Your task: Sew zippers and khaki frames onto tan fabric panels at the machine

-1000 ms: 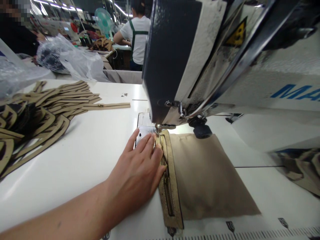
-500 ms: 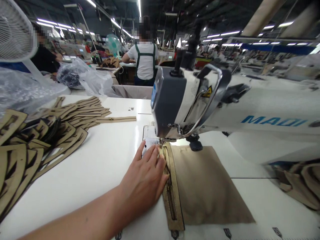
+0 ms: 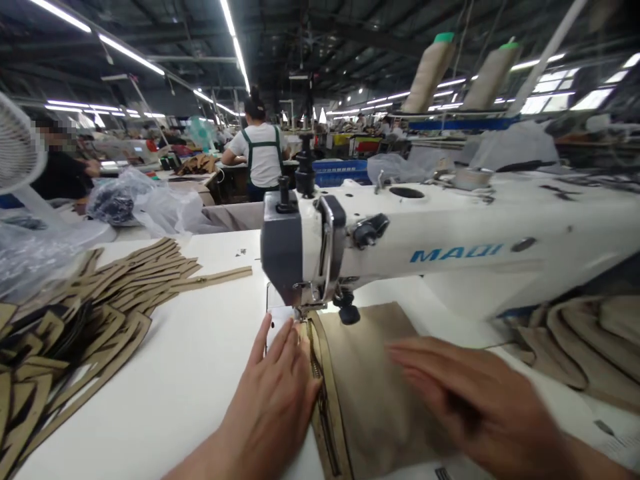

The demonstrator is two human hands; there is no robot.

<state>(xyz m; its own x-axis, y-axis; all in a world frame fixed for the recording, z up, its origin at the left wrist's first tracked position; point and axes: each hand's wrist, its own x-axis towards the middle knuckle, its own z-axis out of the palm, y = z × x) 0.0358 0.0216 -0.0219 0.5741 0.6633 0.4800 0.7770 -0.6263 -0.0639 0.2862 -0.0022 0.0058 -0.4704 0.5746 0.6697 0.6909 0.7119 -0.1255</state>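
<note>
From where I stand, this piece looks barely begun. The zipper strip lies along the near-side edge of the fabric panel, its far end up by the presser foot of the sewing machine, and nearly all its length trails toward six o'clock, so I judge most of the seam is left. Whether any stitches are in, I can't make out.

The left hand, at seven o'clock from the foot, lies flat with fingers a little spread, thumb side pressing on the strip rather than gripping it. The right hand, at four o'clock, is blurred; its fingers reach out straight over the panel with nothing visible in their grasp, and I can't tell whether they touch the cloth. The two are well apart.

At nine o'clock a heap of loose strips fans across the bench, and at three o'clock sits a stack of folded fabric; much seems to be waiting, though I can't say which pieces are finished.

The panel is smooth, matt tan cloth, roughly four-sided and softly rippled. The strip is narrow and dark-edged, with a long slot showing ridged, metallic-looking teeth. The heaped strips curl into limp loops; the folded stack is thick and rounded.
</note>
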